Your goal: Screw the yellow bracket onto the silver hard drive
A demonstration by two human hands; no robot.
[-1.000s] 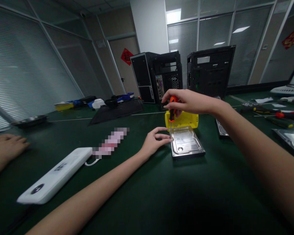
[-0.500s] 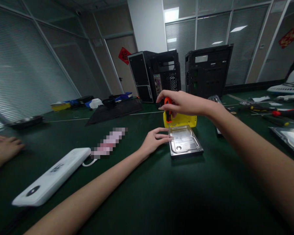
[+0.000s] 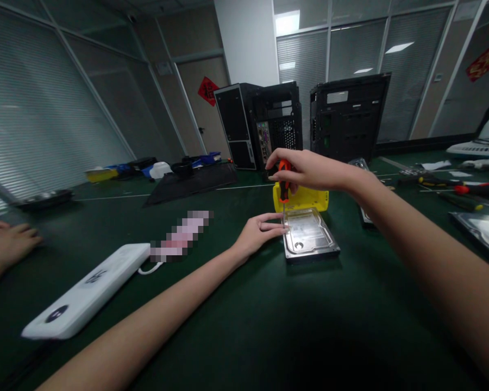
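Observation:
A silver hard drive (image 3: pixel 312 232) lies flat on the dark green table, its metal cover facing up. My left hand (image 3: pixel 257 234) grips it by the left edge, thumb and fingertips on either side of the screwdriver's tip. An orange and black screwdriver (image 3: pixel 284 190) stands nearly upright, its shaft meeting the drive's left side. My right hand (image 3: pixel 299 168) is closed around the handle from above. Just behind the drive sits a yellow plastic tray (image 3: pixel 303 200). Whatever screw lies beneath the tip is too small to make out.
Black computer cases (image 3: pixel 275 125) stand at the back. A white power bank (image 3: pixel 92 290) with a cable lies at the left, near another person's hand (image 3: pixel 12 244). Pliers (image 3: pixel 468 186) and another hard drive (image 3: pixel 483 231) lie at the right, beyond my right forearm.
The view has shifted slightly. Both hands keep their places at the hard drive, and the screwdriver stays upright on its left side.

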